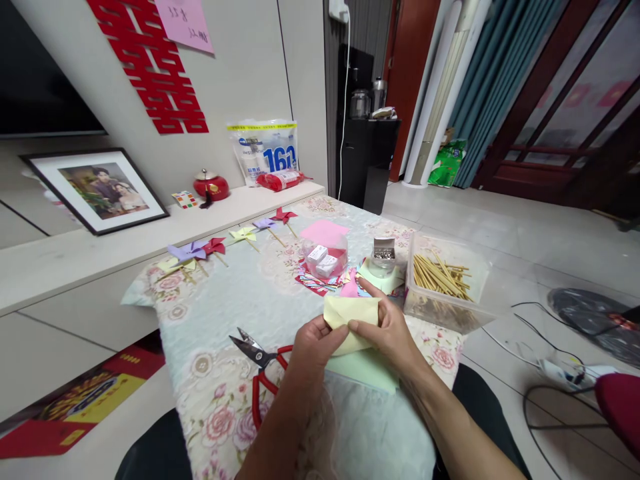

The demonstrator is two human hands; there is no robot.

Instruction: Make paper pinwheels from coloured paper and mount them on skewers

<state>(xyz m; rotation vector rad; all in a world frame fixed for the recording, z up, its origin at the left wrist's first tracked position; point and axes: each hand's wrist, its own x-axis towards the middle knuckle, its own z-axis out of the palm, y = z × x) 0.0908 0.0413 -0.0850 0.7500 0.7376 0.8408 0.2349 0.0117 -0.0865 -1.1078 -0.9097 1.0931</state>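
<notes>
Both my hands hold a pale yellow paper square above the table's near edge. My left hand pinches its lower left edge, while my right hand grips the right side with the thumb across the fold. A light green sheet lies on the table under my hands. Red-handled scissors rest just left of my left hand, blades pointing away.
The floral tablecloth carries finished paper pinwheels along its far left edge, a round clear tub with pink paper on top, a small jar of pins and a clear box of wooden sticks. Cables lie on the floor at right.
</notes>
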